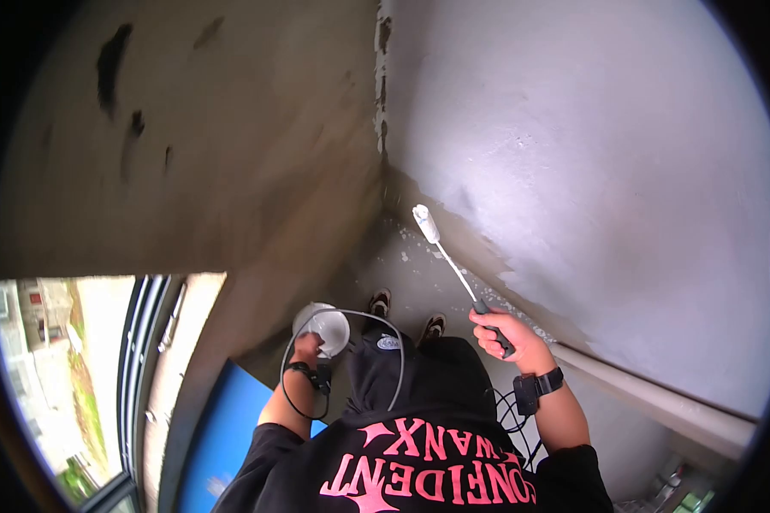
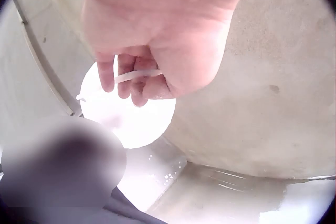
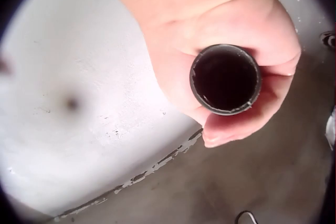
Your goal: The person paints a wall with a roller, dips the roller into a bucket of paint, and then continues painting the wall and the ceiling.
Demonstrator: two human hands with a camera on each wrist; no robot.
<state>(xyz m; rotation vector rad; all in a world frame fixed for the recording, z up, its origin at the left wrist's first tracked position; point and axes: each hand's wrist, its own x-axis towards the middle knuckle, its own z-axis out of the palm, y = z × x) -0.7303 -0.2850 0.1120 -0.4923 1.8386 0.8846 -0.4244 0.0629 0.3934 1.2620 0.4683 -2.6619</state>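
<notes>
My right hand (image 1: 522, 336) grips the dark handle of a paint roller (image 1: 426, 224). Its white, paint-covered head points up and away, near the lower edge of the painted wall. In the right wrist view the hollow round butt of the handle (image 3: 226, 79) shows, with fingers wrapped about it. A white bucket (image 1: 332, 329) hangs low at my left side. My left hand (image 2: 157, 29) holds it by its thin white bail (image 2: 137, 74), fingers curled under the bail. Glare hides the bucket's contents.
The right wall (image 1: 624, 171) is whitish with wet paint; the left wall (image 1: 231, 128) is bare grey-brown with dark marks. White splatters dot the floor (image 1: 419, 274) by my shoes. A window (image 1: 68, 368) is at left, a blue panel (image 1: 222, 427) below it, and a pipe (image 1: 650, 393) runs along the right.
</notes>
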